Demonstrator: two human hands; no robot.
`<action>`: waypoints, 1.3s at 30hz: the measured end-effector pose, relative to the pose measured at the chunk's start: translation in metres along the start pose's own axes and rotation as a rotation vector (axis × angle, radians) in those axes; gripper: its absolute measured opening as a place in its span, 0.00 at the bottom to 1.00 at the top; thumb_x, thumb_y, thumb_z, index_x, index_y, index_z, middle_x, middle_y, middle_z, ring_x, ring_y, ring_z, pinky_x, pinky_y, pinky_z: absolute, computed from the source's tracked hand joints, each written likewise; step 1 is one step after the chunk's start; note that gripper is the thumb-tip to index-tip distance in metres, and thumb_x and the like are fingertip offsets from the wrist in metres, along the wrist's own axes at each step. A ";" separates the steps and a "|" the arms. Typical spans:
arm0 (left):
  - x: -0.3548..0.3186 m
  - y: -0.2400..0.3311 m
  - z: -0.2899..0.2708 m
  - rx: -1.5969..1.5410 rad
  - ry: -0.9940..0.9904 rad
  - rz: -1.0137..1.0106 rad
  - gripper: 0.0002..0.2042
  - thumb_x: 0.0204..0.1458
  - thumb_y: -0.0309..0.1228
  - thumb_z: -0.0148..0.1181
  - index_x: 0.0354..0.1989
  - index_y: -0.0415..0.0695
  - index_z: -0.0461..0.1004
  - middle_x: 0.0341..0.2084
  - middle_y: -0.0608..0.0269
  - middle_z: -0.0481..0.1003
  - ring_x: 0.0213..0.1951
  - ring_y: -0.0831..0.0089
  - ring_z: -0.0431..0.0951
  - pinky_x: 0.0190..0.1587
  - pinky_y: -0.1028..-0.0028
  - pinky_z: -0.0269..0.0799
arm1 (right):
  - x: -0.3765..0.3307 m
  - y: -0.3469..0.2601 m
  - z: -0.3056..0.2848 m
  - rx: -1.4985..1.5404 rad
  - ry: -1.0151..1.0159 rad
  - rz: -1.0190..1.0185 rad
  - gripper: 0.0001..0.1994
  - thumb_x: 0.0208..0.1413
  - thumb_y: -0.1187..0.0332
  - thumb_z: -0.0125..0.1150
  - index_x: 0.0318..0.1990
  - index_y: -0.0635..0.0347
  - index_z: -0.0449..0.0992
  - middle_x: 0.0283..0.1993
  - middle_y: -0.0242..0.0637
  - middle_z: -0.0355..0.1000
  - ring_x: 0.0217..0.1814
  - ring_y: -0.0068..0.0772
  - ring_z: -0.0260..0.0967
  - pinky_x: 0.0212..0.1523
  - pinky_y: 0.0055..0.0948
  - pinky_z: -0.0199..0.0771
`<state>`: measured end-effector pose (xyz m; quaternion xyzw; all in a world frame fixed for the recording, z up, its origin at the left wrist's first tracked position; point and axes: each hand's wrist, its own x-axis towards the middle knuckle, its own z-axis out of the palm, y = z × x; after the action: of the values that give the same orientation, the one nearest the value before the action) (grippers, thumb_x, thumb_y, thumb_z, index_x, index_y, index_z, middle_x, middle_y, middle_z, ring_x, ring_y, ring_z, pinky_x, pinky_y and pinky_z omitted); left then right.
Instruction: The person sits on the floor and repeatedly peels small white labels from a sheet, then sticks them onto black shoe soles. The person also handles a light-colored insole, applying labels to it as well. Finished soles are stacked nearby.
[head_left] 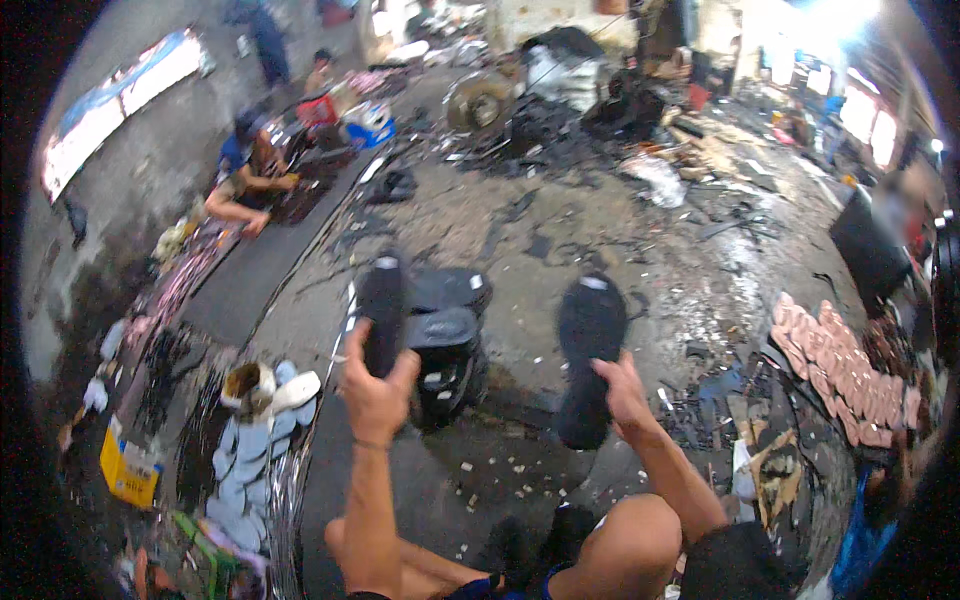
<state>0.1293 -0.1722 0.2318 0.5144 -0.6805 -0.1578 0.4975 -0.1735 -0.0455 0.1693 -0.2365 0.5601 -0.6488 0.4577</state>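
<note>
In my left hand (375, 402) a black shoe sole (384, 305) stands nearly upright, its lower end between thumb and fingers. My right hand (628, 398) grips another black sole (592, 325) by its right edge, with its broad face showing and a small white patch near the top. Just right of my left hand is a stack of dark soles (445, 328) on the floor, some with light patches. The lower part of the stack lies in shadow.
Grey-blue sole-shaped pieces (240, 470) lie at left beside a yellow box (130, 468). Rows of pink soles (840, 370) lie at right. Black scraps (540, 140) litter the far floor near a wheel (480, 103). A co-worker (250, 170) bends over a long dark strip (255, 270).
</note>
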 end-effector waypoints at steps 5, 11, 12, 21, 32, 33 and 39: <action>0.081 -0.107 0.021 0.373 -0.295 -0.101 0.41 0.48 0.49 0.71 0.67 0.37 0.65 0.55 0.38 0.75 0.58 0.41 0.73 0.60 0.53 0.68 | 0.063 -0.090 0.110 -0.594 -0.565 -0.281 0.23 0.51 0.67 0.63 0.55 0.66 0.71 0.49 0.48 0.75 0.53 0.42 0.72 0.53 0.40 0.71; 0.100 -0.148 0.004 0.283 -0.373 0.002 0.23 0.63 0.38 0.56 0.65 0.41 0.70 0.57 0.41 0.75 0.60 0.46 0.74 0.63 0.60 0.67 | 0.126 -0.097 0.220 -1.783 -0.685 -1.231 0.10 0.45 0.60 0.67 0.37 0.46 0.85 0.39 0.36 0.82 0.48 0.46 0.79 0.62 0.53 0.64; 0.103 -0.160 -0.003 0.159 -0.356 -0.101 0.22 0.62 0.33 0.59 0.62 0.38 0.70 0.57 0.44 0.75 0.61 0.52 0.74 0.64 0.64 0.65 | 0.114 -0.089 0.248 -1.917 -0.728 -1.253 0.09 0.50 0.59 0.65 0.36 0.46 0.86 0.40 0.35 0.83 0.47 0.45 0.79 0.63 0.52 0.65; 0.107 -0.171 -0.028 0.225 -0.381 -0.256 0.43 0.59 0.48 0.66 0.73 0.35 0.52 0.65 0.37 0.66 0.65 0.47 0.67 0.67 0.58 0.62 | 0.140 0.003 0.259 -1.232 -0.265 -1.003 0.41 0.50 0.54 0.69 0.70 0.63 0.61 0.62 0.52 0.64 0.62 0.51 0.64 0.57 0.54 0.66; 0.086 -0.090 -0.001 0.242 -0.568 -0.495 0.44 0.61 0.61 0.53 0.72 0.34 0.56 0.69 0.36 0.61 0.70 0.43 0.61 0.72 0.56 0.53 | 0.104 -0.005 0.254 -1.290 -0.314 -0.147 0.48 0.53 0.53 0.69 0.73 0.70 0.50 0.60 0.58 0.65 0.50 0.56 0.73 0.48 0.48 0.75; 0.084 -0.120 -0.016 0.329 -0.489 -0.559 0.40 0.60 0.51 0.58 0.71 0.33 0.56 0.69 0.37 0.60 0.71 0.45 0.59 0.73 0.57 0.52 | 0.092 -0.049 0.268 -1.288 -0.338 -0.090 0.47 0.52 0.53 0.70 0.73 0.66 0.52 0.59 0.57 0.67 0.50 0.58 0.74 0.48 0.50 0.75; 0.036 -0.067 -0.080 0.520 -0.276 -0.923 0.40 0.60 0.47 0.61 0.71 0.30 0.55 0.70 0.36 0.57 0.71 0.44 0.55 0.73 0.55 0.50 | 0.064 -0.232 0.126 -1.116 -0.247 0.221 0.34 0.52 0.57 0.66 0.67 0.57 0.65 0.60 0.55 0.71 0.62 0.60 0.70 0.61 0.52 0.71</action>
<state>0.2337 -0.2074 0.2384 0.8400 -0.4596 -0.2526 0.1390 -0.1762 -0.1752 0.4076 -0.4558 0.7811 -0.1716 0.3906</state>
